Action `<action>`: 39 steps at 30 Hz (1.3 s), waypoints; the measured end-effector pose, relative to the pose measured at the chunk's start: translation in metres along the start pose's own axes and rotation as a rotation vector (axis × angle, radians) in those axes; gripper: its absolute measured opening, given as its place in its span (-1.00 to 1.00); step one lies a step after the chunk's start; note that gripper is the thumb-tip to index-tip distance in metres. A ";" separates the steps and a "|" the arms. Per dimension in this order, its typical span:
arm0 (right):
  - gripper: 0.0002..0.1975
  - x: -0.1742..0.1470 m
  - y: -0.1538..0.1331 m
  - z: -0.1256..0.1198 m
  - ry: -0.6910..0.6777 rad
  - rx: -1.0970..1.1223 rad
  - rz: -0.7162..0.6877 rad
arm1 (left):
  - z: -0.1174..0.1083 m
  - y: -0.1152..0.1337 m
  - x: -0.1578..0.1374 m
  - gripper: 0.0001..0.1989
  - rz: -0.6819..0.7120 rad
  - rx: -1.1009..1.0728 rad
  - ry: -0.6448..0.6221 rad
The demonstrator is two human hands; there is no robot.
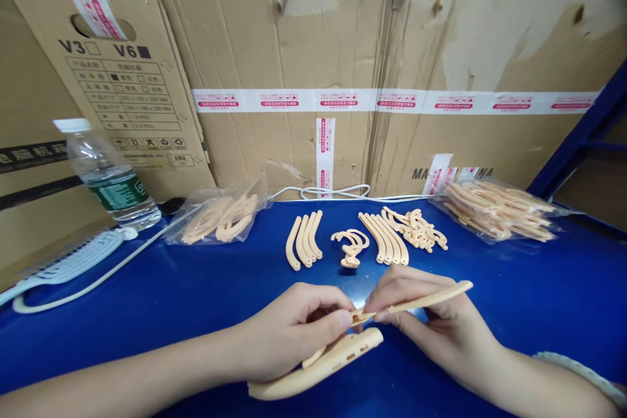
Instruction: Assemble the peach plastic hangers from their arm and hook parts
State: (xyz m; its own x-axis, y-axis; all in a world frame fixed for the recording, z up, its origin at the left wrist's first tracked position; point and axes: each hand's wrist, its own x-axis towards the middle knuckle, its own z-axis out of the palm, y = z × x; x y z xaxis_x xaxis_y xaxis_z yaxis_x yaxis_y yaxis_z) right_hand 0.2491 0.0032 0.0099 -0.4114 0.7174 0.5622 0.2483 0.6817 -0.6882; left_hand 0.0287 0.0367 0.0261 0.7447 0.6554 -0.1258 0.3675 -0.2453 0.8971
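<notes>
Facing tall cardboard crossed by printed tape, we worked at a glossy blue tabletop. A water bottle stood at its far left, with one clear bag of pale pieces near it and a fuller bag far right. Above the near middle, our left hand curled around a slotted piece, thumb and fingers pinched; its curved long axis rose from lower left to the right, slotted end rightward. Our right hand narrowly pinched a slim piece, its long axis slanting gently up to a free right-hand tip. We could not tell whether the two were joined. Beyond lay loose curved strips and small hooked pieces.
</notes>
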 end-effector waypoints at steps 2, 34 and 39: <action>-0.76 -0.002 0.002 0.000 -0.046 -0.034 -0.054 | 0.000 0.001 -0.001 -0.70 0.056 0.111 -0.005; -0.79 0.024 -0.013 -0.052 0.160 -0.550 -0.271 | -0.010 -0.008 0.006 -0.58 0.090 -0.399 -0.016; -0.66 0.031 0.033 -0.115 -0.002 -0.478 0.320 | -0.010 -0.011 0.013 -0.69 0.051 -0.738 0.070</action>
State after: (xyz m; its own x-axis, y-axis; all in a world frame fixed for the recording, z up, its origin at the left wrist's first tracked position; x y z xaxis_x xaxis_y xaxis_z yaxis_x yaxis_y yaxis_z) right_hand 0.3453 0.0640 0.0572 -0.2519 0.8987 0.3590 0.7292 0.4201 -0.5402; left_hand 0.0287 0.0551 0.0184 0.7046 0.7060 -0.0716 -0.1542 0.2509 0.9556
